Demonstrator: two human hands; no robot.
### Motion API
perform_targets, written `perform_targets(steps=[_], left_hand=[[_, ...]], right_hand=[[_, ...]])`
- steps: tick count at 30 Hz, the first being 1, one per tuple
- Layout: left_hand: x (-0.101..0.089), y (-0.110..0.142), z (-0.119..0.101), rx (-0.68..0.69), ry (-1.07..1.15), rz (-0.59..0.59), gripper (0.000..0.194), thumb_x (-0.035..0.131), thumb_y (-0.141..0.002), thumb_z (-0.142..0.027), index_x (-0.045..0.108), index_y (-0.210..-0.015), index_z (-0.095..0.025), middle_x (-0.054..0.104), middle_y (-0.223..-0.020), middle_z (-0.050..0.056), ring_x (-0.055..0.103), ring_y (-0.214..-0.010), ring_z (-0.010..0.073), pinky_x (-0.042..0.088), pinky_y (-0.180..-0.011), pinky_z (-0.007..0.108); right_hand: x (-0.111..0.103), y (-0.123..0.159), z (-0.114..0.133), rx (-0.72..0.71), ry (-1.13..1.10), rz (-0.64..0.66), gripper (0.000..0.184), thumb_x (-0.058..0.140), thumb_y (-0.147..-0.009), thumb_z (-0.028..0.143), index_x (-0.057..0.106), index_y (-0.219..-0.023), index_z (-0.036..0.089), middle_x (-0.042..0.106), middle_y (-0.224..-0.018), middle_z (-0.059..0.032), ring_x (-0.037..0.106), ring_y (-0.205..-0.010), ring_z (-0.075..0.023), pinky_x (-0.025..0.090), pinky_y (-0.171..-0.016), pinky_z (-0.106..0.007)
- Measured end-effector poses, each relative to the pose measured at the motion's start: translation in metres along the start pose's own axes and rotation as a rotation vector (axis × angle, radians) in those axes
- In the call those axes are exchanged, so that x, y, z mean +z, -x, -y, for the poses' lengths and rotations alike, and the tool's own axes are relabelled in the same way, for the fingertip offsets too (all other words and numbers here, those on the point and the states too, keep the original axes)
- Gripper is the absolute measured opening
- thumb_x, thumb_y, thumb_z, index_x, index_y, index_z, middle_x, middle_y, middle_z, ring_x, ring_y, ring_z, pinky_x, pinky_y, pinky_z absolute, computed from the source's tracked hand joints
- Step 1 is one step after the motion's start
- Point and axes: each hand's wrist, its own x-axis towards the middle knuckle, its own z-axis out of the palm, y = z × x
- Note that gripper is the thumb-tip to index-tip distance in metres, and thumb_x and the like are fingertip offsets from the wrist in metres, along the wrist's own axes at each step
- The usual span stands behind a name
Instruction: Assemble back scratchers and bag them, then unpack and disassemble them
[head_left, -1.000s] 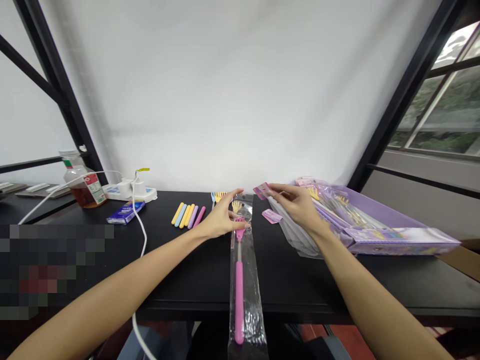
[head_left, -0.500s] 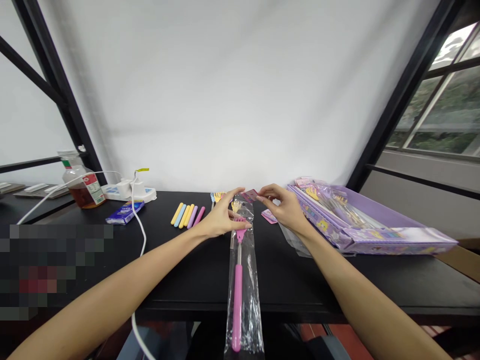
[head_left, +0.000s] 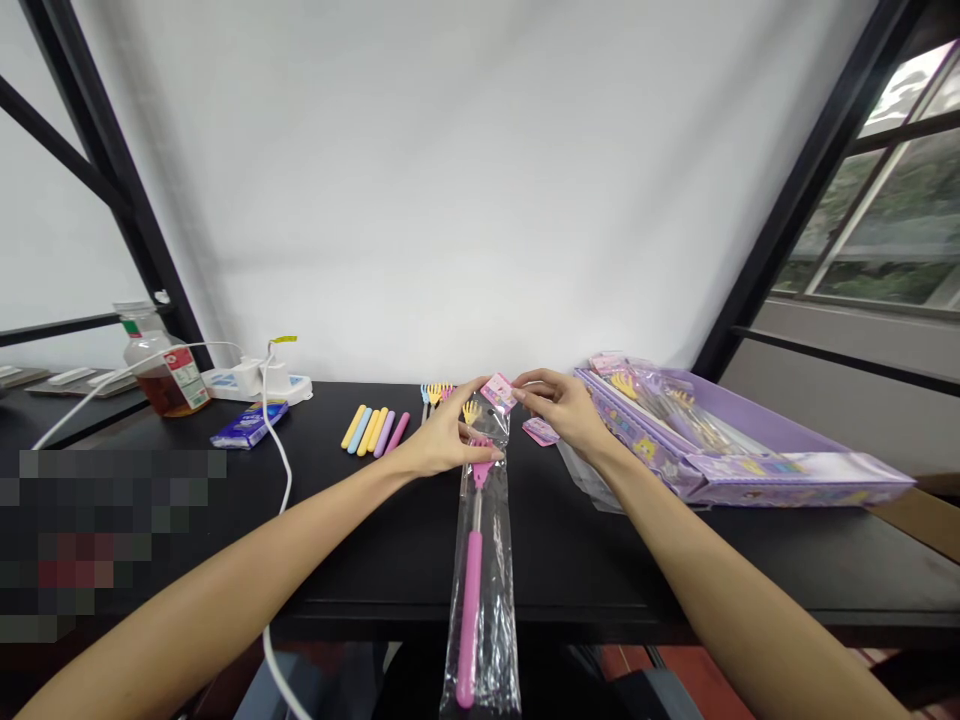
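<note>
A pink back scratcher [head_left: 470, 610] with a metal rod and a claw-like head lies inside a long clear plastic bag [head_left: 499, 570]. My left hand [head_left: 441, 437] is closed around the bag's upper end, thumb in front near the scratcher's head. At the mouth of the bag is a small pink printed card [head_left: 499, 391], its lower part seemingly behind or within the film. My right hand [head_left: 561, 408] pinches the card's right edge between thumb and fingers. Another pink card [head_left: 540, 431] lies on the table just below my right hand.
Coloured handles [head_left: 373, 430] lie in a row, with scratcher heads [head_left: 435, 393] behind my left hand. To the right, a purple box [head_left: 795, 480] holds bagged scratchers, beside flat clear bags [head_left: 589, 480]. At left are a bottle [head_left: 171, 375], blue packet [head_left: 250, 424], power strip [head_left: 300, 388] and white cable [head_left: 283, 470].
The card has turned its printed face upward and sits lower at the bag's mouth. The bag's lower end has swung slightly left. My right hand has shifted a little left.
</note>
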Motion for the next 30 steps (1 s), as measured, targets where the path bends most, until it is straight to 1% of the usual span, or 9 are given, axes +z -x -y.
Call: perform_targets(steps=[2, 4, 7, 12, 16, 19, 23, 27, 30], left_hand=[[0.0004, 0.0002, -0.0002, -0.004, -0.012, -0.001, 0.102, 0.084, -0.070, -0.030, 0.025, -0.153, -0.031, 0.030, -0.154, 0.020, 0.070, -0.083, 0.0190, 0.060, -0.074, 0.037], [0.0008, 0.0004, 0.0000, 0.002, -0.026, -0.007, 0.101, 0.084, -0.069, -0.031, 0.026, -0.153, -0.031, 0.027, -0.156, 0.019, 0.070, -0.083, 0.0186, 0.060, -0.073, 0.036], [0.0013, 0.0005, 0.0009, 0.010, -0.026, -0.002, 0.103, 0.085, -0.068, -0.033, 0.026, -0.152, -0.032, 0.024, -0.157, 0.018, 0.069, -0.082, 0.0179, 0.060, -0.070, 0.034], [0.0015, 0.0006, 0.0013, -0.012, -0.020, 0.004, 0.102, 0.083, -0.069, -0.032, 0.024, -0.153, -0.032, 0.027, -0.156, 0.017, 0.069, -0.082, 0.0175, 0.059, -0.069, 0.033], [0.0021, 0.0007, 0.0009, -0.023, 0.013, 0.021, 0.101, 0.083, -0.069, -0.029, 0.025, -0.152, -0.032, 0.033, -0.153, 0.018, 0.069, -0.079, 0.0166, 0.059, -0.066, 0.031], [0.0027, 0.0010, 0.0009, -0.003, 0.012, 0.014, 0.101, 0.083, -0.069, -0.028, 0.026, -0.152, -0.034, 0.029, -0.155, 0.018, 0.069, -0.077, 0.0160, 0.059, -0.065, 0.032], [0.0026, 0.0005, 0.0009, -0.002, 0.008, 0.011, 0.101, 0.084, -0.068, -0.028, 0.027, -0.152, -0.035, 0.019, -0.159, 0.017, 0.070, -0.080, 0.0168, 0.060, -0.070, 0.036], [0.0006, -0.0009, 0.0013, 0.017, -0.018, -0.013, 0.100, 0.084, -0.069, -0.029, 0.029, -0.151, -0.035, 0.019, -0.160, 0.015, 0.068, -0.084, 0.0167, 0.061, -0.075, 0.037], [-0.0012, -0.0015, 0.0015, 0.029, -0.026, -0.014, 0.099, 0.083, -0.070, -0.030, 0.027, -0.151, -0.036, 0.017, -0.161, 0.014, 0.067, -0.082, 0.0141, 0.061, -0.077, 0.037]], right_hand=[[0.0001, -0.0003, 0.0011, -0.006, 0.018, 0.016, 0.037, 0.074, -0.075, 0.048, 0.068, -0.092, 0.017, 0.074, -0.082, -0.0078, 0.065, -0.073, -0.0197, 0.046, -0.060, -0.029], [0.0002, -0.0008, 0.0018, -0.036, 0.047, 0.030, 0.033, 0.073, -0.076, 0.046, 0.069, -0.091, 0.017, 0.074, -0.087, -0.0083, 0.067, -0.079, -0.0218, 0.049, -0.066, -0.031], [0.0000, -0.0011, 0.0034, -0.096, 0.119, 0.035, 0.027, 0.071, -0.078, 0.042, 0.071, -0.090, 0.018, 0.075, -0.090, -0.0076, 0.068, -0.084, -0.0222, 0.050, -0.073, -0.033], [-0.0013, 0.0009, 0.0088, -0.128, 0.244, 0.028, 0.025, 0.065, -0.082, 0.042, 0.073, -0.091, 0.019, 0.075, -0.088, -0.0067, 0.067, -0.082, -0.0215, 0.049, -0.069, -0.032], [-0.0017, 0.0009, 0.0095, -0.153, 0.250, 0.058, 0.022, 0.064, -0.084, 0.038, 0.073, -0.092, 0.020, 0.075, -0.092, -0.0068, 0.066, -0.086, -0.0218, 0.049, -0.071, -0.032], [-0.0009, -0.0003, 0.0072, -0.156, 0.232, 0.070, 0.021, 0.064, -0.084, 0.036, 0.074, -0.093, 0.020, 0.075, -0.094, -0.0068, 0.067, -0.088, -0.0221, 0.049, -0.076, -0.033], [0.0015, -0.0007, 0.0049, -0.125, 0.219, 0.126, 0.021, 0.065, -0.085, 0.036, 0.075, -0.094, 0.021, 0.075, -0.095, -0.0062, 0.066, -0.090, -0.0226, 0.050, -0.081, -0.035], [0.0024, 0.0017, 0.0064, -0.099, 0.235, 0.172, 0.021, 0.068, -0.082, 0.037, 0.077, -0.093, 0.022, 0.071, -0.098, -0.0066, 0.064, -0.091, -0.0222, 0.049, -0.078, -0.034], [0.0012, 0.0036, 0.0084, -0.087, 0.244, 0.192, 0.021, 0.068, -0.082, 0.039, 0.077, -0.095, 0.025, 0.065, -0.101, -0.0060, 0.061, -0.089, -0.0201, 0.049, -0.074, -0.032]])
